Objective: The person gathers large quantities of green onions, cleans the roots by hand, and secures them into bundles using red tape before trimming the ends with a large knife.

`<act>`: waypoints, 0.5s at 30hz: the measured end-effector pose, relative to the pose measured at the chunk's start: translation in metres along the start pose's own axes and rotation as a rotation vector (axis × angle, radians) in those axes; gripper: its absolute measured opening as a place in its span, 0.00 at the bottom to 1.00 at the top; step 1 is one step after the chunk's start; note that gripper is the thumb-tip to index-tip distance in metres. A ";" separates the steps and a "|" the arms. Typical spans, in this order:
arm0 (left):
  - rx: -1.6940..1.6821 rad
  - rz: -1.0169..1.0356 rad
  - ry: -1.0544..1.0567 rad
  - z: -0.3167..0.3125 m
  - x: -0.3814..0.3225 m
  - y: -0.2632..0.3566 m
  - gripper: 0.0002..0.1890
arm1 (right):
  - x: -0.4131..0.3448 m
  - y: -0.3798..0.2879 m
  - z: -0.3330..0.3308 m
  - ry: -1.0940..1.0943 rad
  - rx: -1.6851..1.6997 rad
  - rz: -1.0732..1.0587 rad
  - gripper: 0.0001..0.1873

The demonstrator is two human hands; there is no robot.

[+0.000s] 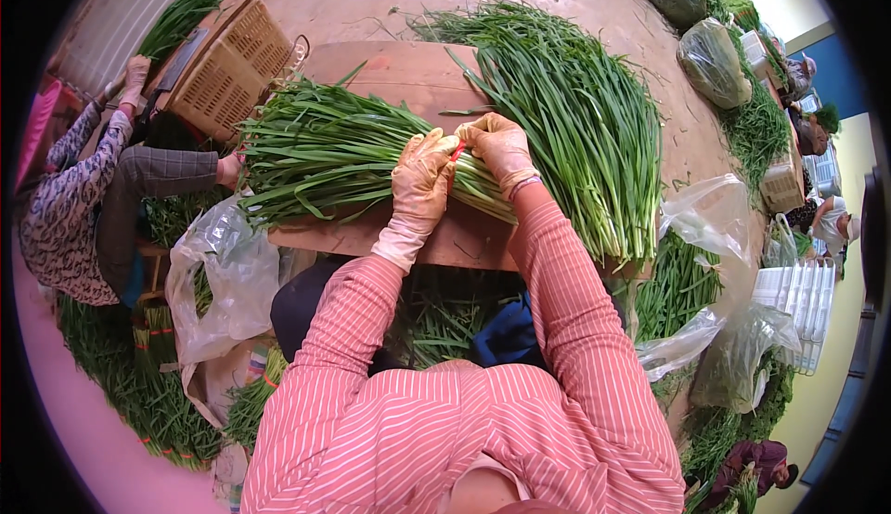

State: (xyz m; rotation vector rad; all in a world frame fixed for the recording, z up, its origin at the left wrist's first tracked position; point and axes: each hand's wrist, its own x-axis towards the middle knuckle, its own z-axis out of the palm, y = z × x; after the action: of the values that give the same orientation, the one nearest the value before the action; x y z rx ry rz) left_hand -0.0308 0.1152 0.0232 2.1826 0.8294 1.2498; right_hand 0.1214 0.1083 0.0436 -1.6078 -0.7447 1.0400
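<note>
A bundle of long green leafy stalks, like garlic chives, lies across a reddish-brown board, its pale stem ends towards the right. My left hand, in a stained pale glove, presses on the stems. From the other side my right hand, gloved too, pinches a red band at the bundle, with its fingertips close to the left hand's. How far the band goes around the stems is hidden by the hands. A larger loose heap of the same greens rests on the board's right side.
At left a seated person works beside a tan plastic crate. Plastic bags hang near my left arm and others at the right. Banded bundles lie on the floor at lower left. Several people, crates and filled bags stand far right.
</note>
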 end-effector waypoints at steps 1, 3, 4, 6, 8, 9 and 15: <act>-0.021 -0.011 -0.010 0.000 0.000 0.000 0.11 | 0.000 0.001 -0.001 0.002 -0.001 -0.001 0.02; -0.040 -0.021 -0.019 0.000 0.000 0.001 0.10 | 0.001 0.002 -0.001 0.017 -0.018 0.012 0.02; -0.037 -0.023 -0.020 0.000 0.000 0.001 0.11 | 0.001 0.002 -0.001 0.017 -0.016 0.010 0.02; -0.035 -0.021 -0.021 0.000 0.000 0.001 0.11 | 0.001 0.003 -0.002 0.012 -0.010 -0.004 0.02; -0.020 -0.004 -0.009 0.002 0.001 0.001 0.12 | 0.001 0.006 -0.005 0.026 -0.003 0.003 0.02; -0.017 -0.002 -0.008 0.002 0.000 -0.001 0.12 | -0.001 0.005 -0.004 0.031 0.005 0.013 0.01; -0.241 -0.479 -0.062 0.003 0.019 0.005 0.09 | -0.042 0.004 -0.012 0.099 -0.147 -0.429 0.06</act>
State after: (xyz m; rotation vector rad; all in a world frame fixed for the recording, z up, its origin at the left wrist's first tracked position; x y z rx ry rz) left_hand -0.0195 0.1249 0.0368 1.6918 1.0389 0.9771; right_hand 0.1137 0.0660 0.0520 -1.5186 -1.0610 0.6029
